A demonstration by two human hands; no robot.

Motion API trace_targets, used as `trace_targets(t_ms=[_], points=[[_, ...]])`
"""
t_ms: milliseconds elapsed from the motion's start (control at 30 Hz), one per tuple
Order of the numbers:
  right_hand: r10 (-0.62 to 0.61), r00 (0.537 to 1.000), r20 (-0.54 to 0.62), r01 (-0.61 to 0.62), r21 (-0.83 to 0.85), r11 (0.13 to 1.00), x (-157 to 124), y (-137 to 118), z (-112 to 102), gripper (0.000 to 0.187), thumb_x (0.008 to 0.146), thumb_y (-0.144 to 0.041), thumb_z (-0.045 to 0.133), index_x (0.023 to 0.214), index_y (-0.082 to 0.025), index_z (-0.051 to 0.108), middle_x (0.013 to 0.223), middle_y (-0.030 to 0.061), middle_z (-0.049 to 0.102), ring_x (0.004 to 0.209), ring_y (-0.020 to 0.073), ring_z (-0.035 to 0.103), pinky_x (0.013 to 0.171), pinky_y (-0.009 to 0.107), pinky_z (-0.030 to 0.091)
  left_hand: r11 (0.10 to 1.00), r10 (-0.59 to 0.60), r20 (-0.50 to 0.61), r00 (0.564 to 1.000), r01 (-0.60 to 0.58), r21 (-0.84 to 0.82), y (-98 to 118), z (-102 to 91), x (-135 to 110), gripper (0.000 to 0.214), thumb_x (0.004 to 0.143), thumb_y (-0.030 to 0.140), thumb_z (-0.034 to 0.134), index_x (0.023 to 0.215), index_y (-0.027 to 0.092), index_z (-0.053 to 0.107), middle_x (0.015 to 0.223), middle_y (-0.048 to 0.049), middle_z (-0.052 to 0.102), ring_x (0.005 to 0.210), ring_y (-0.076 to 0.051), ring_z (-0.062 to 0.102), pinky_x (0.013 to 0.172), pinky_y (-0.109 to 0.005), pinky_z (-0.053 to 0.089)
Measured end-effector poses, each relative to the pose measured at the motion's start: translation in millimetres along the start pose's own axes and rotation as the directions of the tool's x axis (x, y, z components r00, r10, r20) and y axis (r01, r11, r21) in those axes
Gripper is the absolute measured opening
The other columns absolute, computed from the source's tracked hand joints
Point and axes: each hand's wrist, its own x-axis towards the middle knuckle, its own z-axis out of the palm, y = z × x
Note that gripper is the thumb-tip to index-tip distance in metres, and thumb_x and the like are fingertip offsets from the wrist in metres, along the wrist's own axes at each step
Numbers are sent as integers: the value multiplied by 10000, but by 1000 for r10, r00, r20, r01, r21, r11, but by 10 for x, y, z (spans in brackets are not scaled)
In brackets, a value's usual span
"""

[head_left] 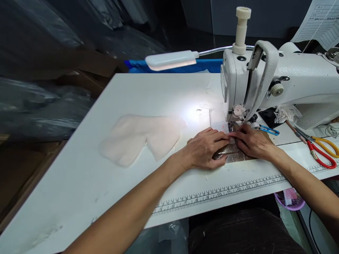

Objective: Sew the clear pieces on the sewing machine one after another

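Note:
A white sewing machine point(296, 77) stands at the right of the table, its presser foot point(232, 127) low over the bed. Just in front of the foot, my left hand point(209, 148) rests with fingers extended and thumb apart on a shiny brown, clear-covered surface point(239, 155). My right hand point(251, 141) lies close to the foot, fingertips drawn together near the left fingers. A small pale scrap shows between the fingertips, but what the right fingers grip is hidden. Left of my hands, a pale pink cut piece of fabric point(164, 132) lies flat.
Red- and yellow-handled scissors point(321, 151) and a blue thread snipper point(268, 129) lie at the right. A printed ruler point(219, 195) runs along the front table edge. A lamp point(172, 60) reaches over the back. A purple basket point(298, 204) sits below the edge.

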Motion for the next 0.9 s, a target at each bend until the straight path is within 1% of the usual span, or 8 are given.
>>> trace_targets(t_ms=[133, 300, 500, 633, 767, 900], points=[[-21, 999, -31, 23, 87, 996, -18, 36, 18, 384, 1031, -303, 413, 1291, -217, 682, 1111, 130, 620, 850, 193, 579, 725, 318, 525, 999, -9, 24, 1000, 8, 47, -4, 7, 6, 373, 854, 350, 538, 1143, 162, 681, 1118, -96, 737, 930, -245, 682, 794, -399, 520], [-23, 999, -43, 30, 155, 987, -48, 85, 46, 361, 1008, -282, 471, 1288, -224, 692, 1135, 134, 600, 889, 209, 594, 772, 356, 555, 996, -12, 30, 999, 9, 87, -16, 18, 2, 406, 865, 371, 551, 1157, 115, 668, 1151, -130, 723, 947, -262, 681, 800, -400, 497], [-68, 996, -52, 74, 116, 990, -66, 84, 40, 349, 1004, -256, 478, 1270, -207, 698, 1096, 135, 605, 920, 219, 590, 788, 368, 560, 991, -51, 103, 993, 37, 132, -23, -9, 18, 430, 885, 403, 543, 1203, 134, 648, 1224, -140, 697, 987, -272, 660, 844, -414, 473], [-76, 995, -69, 83, 102, 991, -62, 61, 48, 368, 1012, -244, 454, 1302, -183, 672, 1120, 150, 600, 944, 229, 588, 791, 378, 561, 984, -77, 117, 990, 57, 166, -31, -19, 37, 446, 905, 417, 518, 1225, 132, 640, 1241, -144, 685, 991, -265, 651, 852, -407, 465], [-46, 997, -65, 55, 144, 988, -59, 42, 45, 366, 1013, -257, 455, 1305, -189, 665, 1116, 145, 601, 934, 223, 599, 800, 377, 562, 979, -101, 113, 989, 78, 186, -43, -12, 47, 467, 908, 421, 509, 1246, 122, 631, 1265, -151, 672, 1011, -269, 646, 859, -407, 461], [33, 999, -32, -23, 282, 959, -68, 53, -65, 352, 1003, -285, 476, 1276, -197, 681, 1063, 118, 631, 856, 193, 625, 772, 333, 547, 975, -127, 126, 984, 100, 201, -57, -10, 64, 471, 902, 437, 523, 1254, 142, 630, 1270, -143, 668, 1016, -275, 642, 873, -417, 455]])
